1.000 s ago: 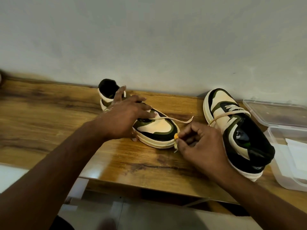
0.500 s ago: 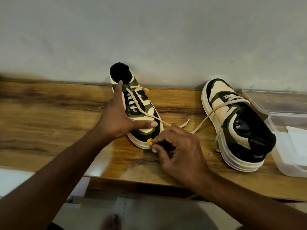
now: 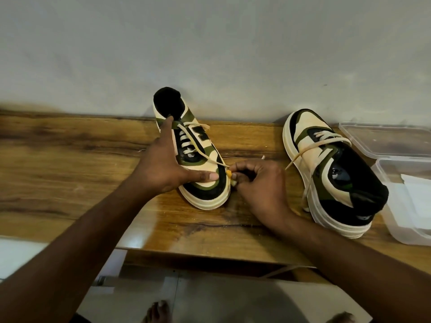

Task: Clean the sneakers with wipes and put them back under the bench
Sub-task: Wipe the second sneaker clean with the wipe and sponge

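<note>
Two sneakers on the wooden bench (image 3: 70,164), two hands at work, one clear plastic container (image 3: 405,220) with its lid (image 3: 387,141) lying off behind it — that is the count. Largest first: the bench runs wide under both arms, its back edge against the wall. Out beyond the right hand (image 3: 261,183), just to its right, sits the right-hand sneaker (image 3: 331,173), toe towards the wall, untouched, one lace trailing loose towards the knuckles. Under the left hand (image 3: 163,164) lies the left-hand sneaker (image 3: 200,164), toe pointing back at the person. That left hand is spread flat — forefinger stretched up to the collar, thumb pressing across the toe box — steadying, not gripping. The right hand sits curled tight just beside the toe, its fingertips (image 3: 234,176) pinched on a small yellow-orange bit (image 3: 229,174) against the sole rim; what it is I cannot tell. White sheets (image 3: 417,183), likely wipes, lie in the container, well right of the right hand. Handling, as I judge it: light shoes, stiff rubber soles, softer padded uppers, floppy laces that will snag. Best taken by the heel collar or midsole, never by the laces.
</note>
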The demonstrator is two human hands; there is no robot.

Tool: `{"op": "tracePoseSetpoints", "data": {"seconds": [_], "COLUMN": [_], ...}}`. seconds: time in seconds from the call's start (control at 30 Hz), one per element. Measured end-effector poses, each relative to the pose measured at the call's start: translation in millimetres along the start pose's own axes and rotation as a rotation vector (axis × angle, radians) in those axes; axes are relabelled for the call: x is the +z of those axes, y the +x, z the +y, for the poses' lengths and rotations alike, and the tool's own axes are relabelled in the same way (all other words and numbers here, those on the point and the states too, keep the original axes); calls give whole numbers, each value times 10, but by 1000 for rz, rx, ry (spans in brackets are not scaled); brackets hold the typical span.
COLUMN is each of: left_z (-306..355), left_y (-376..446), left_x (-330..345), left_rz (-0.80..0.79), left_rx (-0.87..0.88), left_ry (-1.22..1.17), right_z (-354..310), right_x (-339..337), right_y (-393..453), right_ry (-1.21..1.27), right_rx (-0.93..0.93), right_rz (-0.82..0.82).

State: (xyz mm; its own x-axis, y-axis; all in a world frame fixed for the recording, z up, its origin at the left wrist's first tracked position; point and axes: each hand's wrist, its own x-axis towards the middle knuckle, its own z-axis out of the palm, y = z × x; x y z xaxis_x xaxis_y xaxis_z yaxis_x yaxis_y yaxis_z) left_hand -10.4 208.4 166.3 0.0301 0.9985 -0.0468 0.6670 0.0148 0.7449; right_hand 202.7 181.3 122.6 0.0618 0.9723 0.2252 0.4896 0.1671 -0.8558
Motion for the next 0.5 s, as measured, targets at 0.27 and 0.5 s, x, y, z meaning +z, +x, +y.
{"op": "tracePoseSetpoints", "data": {"seconds": [0.27,0.5], "left_z": [8,-2], "left_y": [19,48], "left_x": [-14,-78], "left_rz": [-8,-33], "left_rx": [-20,-49], "left_ry": [-21,-16], "right_z": [-61,-11], "right_x": [-44,31], "right_y": [-51,-348], "right_ry": [75,118], "right_rx": [108,56], "right_rz": [-48,10]}}
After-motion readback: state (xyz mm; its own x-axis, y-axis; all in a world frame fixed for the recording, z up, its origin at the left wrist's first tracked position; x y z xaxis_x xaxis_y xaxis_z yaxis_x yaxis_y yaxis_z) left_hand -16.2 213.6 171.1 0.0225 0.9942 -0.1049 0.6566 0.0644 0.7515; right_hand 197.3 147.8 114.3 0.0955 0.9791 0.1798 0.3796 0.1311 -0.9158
